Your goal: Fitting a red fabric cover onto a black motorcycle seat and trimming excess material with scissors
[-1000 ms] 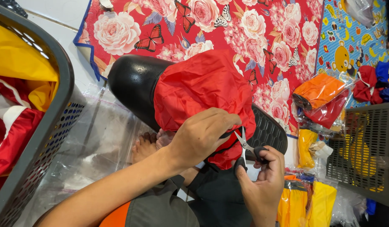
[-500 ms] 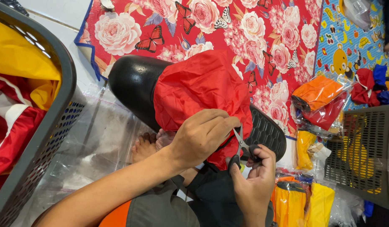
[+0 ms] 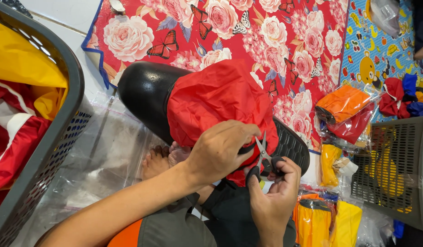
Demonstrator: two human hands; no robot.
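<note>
A red fabric cover [image 3: 216,98] is stretched over a black padded seat form [image 3: 145,93] that lies across my lap. My left hand [image 3: 223,148] pinches the cover's lower edge against the form. My right hand [image 3: 273,194] holds small black-handled scissors [image 3: 265,158], blades pointing up at the fabric edge right beside my left fingers. My bare feet [image 3: 163,158] show beneath the form.
A dark basket [image 3: 46,137] of red and yellow fabric stands at the left. Clear plastic sheets [image 3: 101,160] cover the floor. A red floral mat [image 3: 275,41] lies behind. Bagged orange, red and yellow covers [image 3: 342,107] and a grey basket [image 3: 396,169] sit at the right.
The scissors' blades have edged closer to the red fabric beside my left fingers. Both hands stay in nearly the same place.
</note>
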